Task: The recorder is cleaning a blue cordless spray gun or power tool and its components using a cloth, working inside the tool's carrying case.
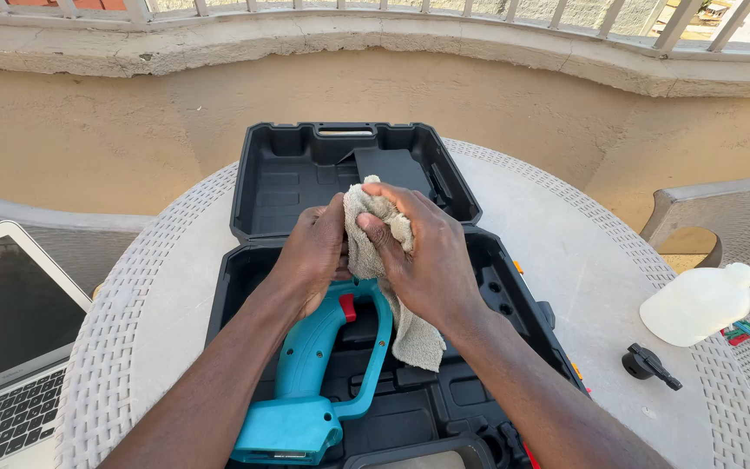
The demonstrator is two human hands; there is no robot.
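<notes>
A teal cordless power tool (310, 373) with a red trigger stands above an open black tool case (279, 178) on a round white table (566, 260). My left hand (312, 252) grips the tool's upper body. My right hand (423, 252) presses a beige cloth (371, 230) against the top of the tool, and the cloth hangs down past the handle. The tool's front end is hidden under the cloth and both hands.
An open laptop (6, 347) sits at the left edge. At the right lie a white plastic bottle (696, 304) on its side and a black cap (644, 363). Woven chairs flank the table; a tan wall with a railing stands behind.
</notes>
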